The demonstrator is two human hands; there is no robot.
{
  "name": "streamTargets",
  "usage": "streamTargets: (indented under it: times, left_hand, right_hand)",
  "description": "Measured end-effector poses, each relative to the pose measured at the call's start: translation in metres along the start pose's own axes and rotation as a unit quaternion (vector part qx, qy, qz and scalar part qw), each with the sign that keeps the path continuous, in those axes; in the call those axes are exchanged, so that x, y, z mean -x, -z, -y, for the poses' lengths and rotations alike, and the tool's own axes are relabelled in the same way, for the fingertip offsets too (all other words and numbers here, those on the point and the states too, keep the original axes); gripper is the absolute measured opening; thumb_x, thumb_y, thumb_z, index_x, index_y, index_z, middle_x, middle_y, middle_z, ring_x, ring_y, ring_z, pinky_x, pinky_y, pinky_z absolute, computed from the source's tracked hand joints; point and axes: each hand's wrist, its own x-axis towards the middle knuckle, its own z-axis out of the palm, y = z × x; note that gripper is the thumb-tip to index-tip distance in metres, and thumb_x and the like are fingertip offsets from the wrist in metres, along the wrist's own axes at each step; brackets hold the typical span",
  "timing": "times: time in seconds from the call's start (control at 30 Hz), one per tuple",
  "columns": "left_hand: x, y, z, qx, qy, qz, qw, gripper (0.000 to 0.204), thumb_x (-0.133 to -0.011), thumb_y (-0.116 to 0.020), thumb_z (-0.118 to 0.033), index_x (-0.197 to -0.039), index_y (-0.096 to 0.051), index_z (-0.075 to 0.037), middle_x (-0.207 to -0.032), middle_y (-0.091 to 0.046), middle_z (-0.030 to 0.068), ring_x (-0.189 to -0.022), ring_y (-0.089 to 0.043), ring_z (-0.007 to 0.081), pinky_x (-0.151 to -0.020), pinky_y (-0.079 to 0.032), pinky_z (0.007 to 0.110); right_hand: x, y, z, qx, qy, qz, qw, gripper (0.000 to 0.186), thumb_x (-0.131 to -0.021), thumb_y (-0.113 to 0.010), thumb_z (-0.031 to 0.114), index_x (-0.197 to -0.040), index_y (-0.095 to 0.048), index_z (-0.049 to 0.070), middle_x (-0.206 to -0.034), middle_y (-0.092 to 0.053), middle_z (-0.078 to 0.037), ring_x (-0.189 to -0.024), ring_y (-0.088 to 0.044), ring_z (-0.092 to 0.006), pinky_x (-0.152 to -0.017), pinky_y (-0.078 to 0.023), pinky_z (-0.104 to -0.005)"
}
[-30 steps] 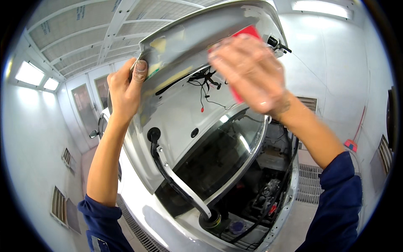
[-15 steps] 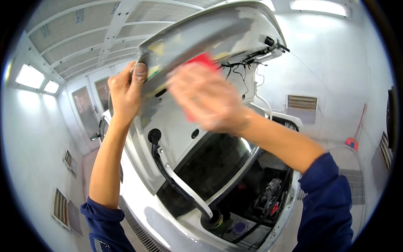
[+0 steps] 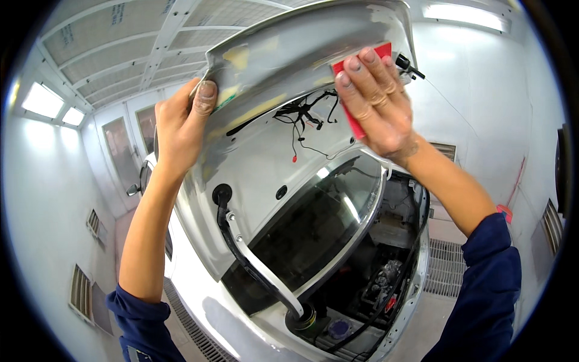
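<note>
A raised white car trunk lid (image 3: pixel 289 57) fills the upper middle, with grey primer and yellowish filler patches on its surface. My left hand (image 3: pixel 184 117) is closed round its left edge, thumb on the near face. Toward the lid's right end, my right hand (image 3: pixel 379 102) lies flat over a thin red abrasive pad (image 3: pixel 354 122), fingers stretched together and pointing up. The pad's red edges show above the fingertips and beside the palm; its face toward the lid is hidden. Black wiring (image 3: pixel 301 110) dangles from the lid just left of this hand.
Below the lid are a curved hinge arm (image 3: pixel 265 268) with a black cable sleeve, the dark rear window (image 3: pixel 307 223) and the open trunk space (image 3: pixel 386 241). Floor grates (image 3: pixel 446 265) lie on the right. A red-handled broom (image 3: pixel 517 184) leans at the right wall.
My right hand has swept right and slightly up across the lid with the red pad, uncovering the dangling wiring. My left hand keeps its hold on the edge.
</note>
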Motion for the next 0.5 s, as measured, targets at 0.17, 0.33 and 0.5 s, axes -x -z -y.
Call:
streamTargets:
  times: [0.17,0.33,0.5]
  left_hand:
    - [-0.003,0.005,-0.002,0.017,-0.004,0.019,1.000,0.054,-0.103,-0.053,-0.050,-0.082,-0.055,-0.001,-0.066,-0.037,0.0026,-0.066,-0.034,0.0118,-0.057,-0.031,0.028]
    - [-0.005,0.012,0.000,0.048,0.004,0.063,0.997,0.054,-0.105,-0.049,-0.051,-0.080,-0.050,-0.003,-0.068,-0.037,-0.0025,-0.068,-0.032,0.0100,-0.059,-0.029,0.027]
    - [-0.005,0.012,0.001,0.110,-0.013,0.082,0.990,0.056,-0.105,-0.047,-0.054,-0.077,-0.045,-0.006,-0.074,-0.035,-0.0046,-0.071,-0.030,0.0090,-0.061,-0.027,0.026]
  right_hand:
    - [-0.023,-0.058,0.067,-0.003,0.158,0.117,0.980,0.043,-0.089,-0.063,0.013,-0.132,-0.064,0.007,-0.151,-0.051,-0.007,-0.147,-0.037,-0.0179,-0.127,-0.020,-0.0386]
    - [-0.038,-0.038,0.034,0.096,0.226,0.056,0.968,0.044,-0.091,-0.062,0.017,-0.135,-0.063,0.013,-0.152,-0.051,0.000,-0.147,-0.037,-0.0145,-0.128,-0.016,-0.0367]
    - [-0.004,-0.042,0.024,0.111,0.150,0.034,0.982,0.046,-0.090,-0.061,0.014,-0.136,-0.062,0.013,-0.153,-0.049,-0.003,-0.146,-0.038,-0.0162,-0.128,-0.018,-0.0382]
